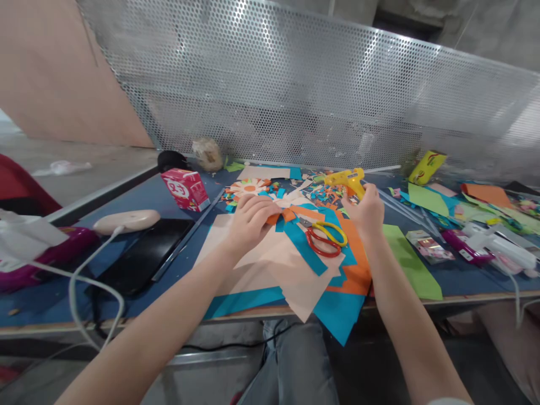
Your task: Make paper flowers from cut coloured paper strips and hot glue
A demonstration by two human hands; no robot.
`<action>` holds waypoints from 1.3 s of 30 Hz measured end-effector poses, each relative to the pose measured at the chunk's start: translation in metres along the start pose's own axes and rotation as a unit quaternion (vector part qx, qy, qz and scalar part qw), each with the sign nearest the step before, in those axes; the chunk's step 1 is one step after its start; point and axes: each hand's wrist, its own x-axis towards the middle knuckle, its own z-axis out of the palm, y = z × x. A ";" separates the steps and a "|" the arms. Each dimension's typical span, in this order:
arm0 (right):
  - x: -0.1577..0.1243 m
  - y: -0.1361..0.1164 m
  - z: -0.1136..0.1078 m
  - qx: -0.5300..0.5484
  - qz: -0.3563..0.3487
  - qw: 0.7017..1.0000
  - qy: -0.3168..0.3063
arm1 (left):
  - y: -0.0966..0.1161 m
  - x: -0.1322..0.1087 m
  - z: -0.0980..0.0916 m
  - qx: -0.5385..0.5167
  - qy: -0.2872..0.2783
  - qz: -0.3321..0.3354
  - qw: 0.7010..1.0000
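Observation:
My left hand [254, 220] is closed at the middle of the table, its fingertips on a small orange paper piece [273, 218]. Wrapped round the handle of a yellow glue gun [346, 179] is my right hand [368, 209]; the gun's nozzle points left over paper scraps. Scissors with red and yellow handles [324, 237] lie between the hands on peach paper [257, 259], blue paper [341, 315] and orange paper [356, 256]. Behind my left hand sits a round flower-like paper piece [251, 187] in peach and orange.
A pink box [184, 190], a black phone [145, 256] and a white device with a cable [126, 221] are at the left. To the right lie green paper [407, 264], a small clear pack [430, 247] and a purple device [466, 246]. A perforated metal panel [274, 84] stands behind.

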 end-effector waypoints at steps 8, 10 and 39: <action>-0.011 -0.007 -0.011 0.092 -0.244 0.956 0.137 | -0.007 0.001 -0.004 0.000 0.026 0.022 0.999; -0.012 -0.008 -0.011 0.089 -0.259 0.953 0.128 | -0.007 0.001 -0.004 0.003 0.023 0.036 0.999; -0.010 -0.001 -0.011 0.060 -0.320 0.941 0.094 | -0.006 0.002 -0.006 0.030 -0.001 0.018 0.999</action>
